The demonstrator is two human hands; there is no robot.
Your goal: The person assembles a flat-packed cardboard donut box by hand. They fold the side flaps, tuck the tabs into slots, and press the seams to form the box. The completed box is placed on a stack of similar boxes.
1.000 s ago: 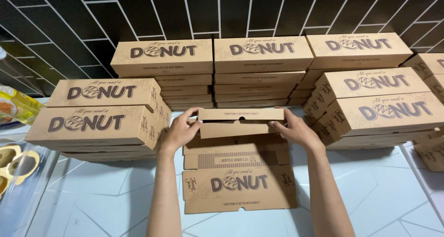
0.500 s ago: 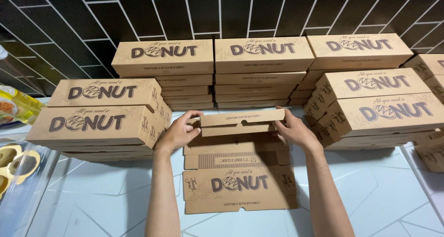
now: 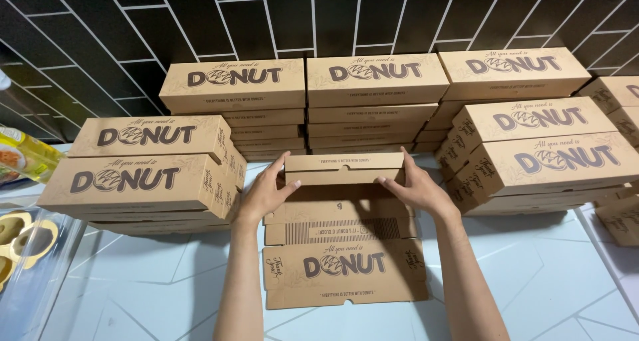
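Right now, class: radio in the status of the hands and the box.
Left hand and right hand grip far flap of flat cardboard box. Stacked boxes crowd close behind.

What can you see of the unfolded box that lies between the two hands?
The box is a flat blank of brown cardboard with dark print, lying on the pale tiled table in front of stacks of finished boxes. Most of it lies flat, with creases and side flaps showing. Its far panel is folded up and stands upright, with a small notch on its lower edge. The left hand grips this panel's left end, the right hand its right end.
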